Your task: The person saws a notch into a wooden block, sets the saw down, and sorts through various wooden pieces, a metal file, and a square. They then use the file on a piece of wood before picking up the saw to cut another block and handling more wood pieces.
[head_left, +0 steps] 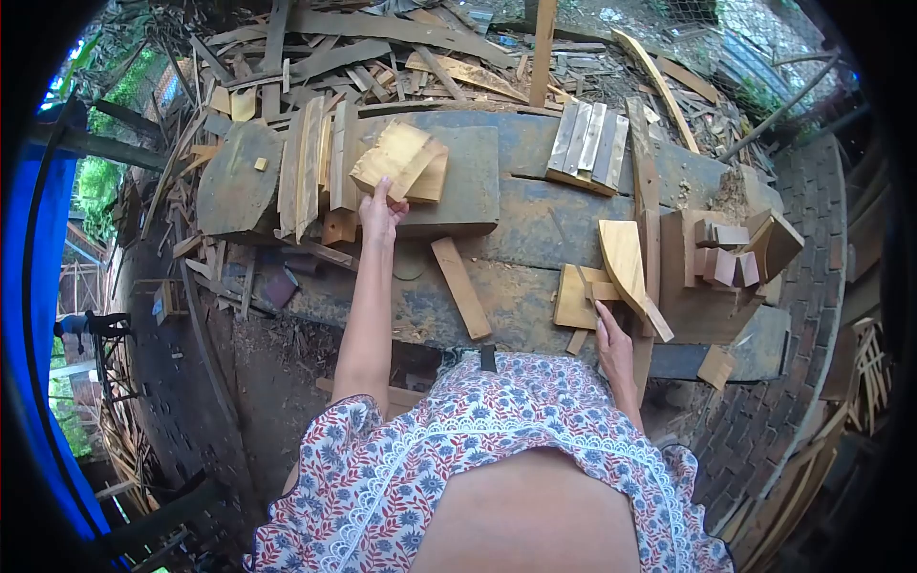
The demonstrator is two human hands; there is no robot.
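The left hand stretches out, fingers closed on the near edge of a pale, rough-sawn wood block lying on the worn grey workbench. The right hand pinches a curved, smooth yellowish plank beside stacked offcuts. No writing is visible.

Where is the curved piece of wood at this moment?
In the head view, the curved piece of wood stands on the right side of the workbench, just above the right hand, beside the flat wooden block.
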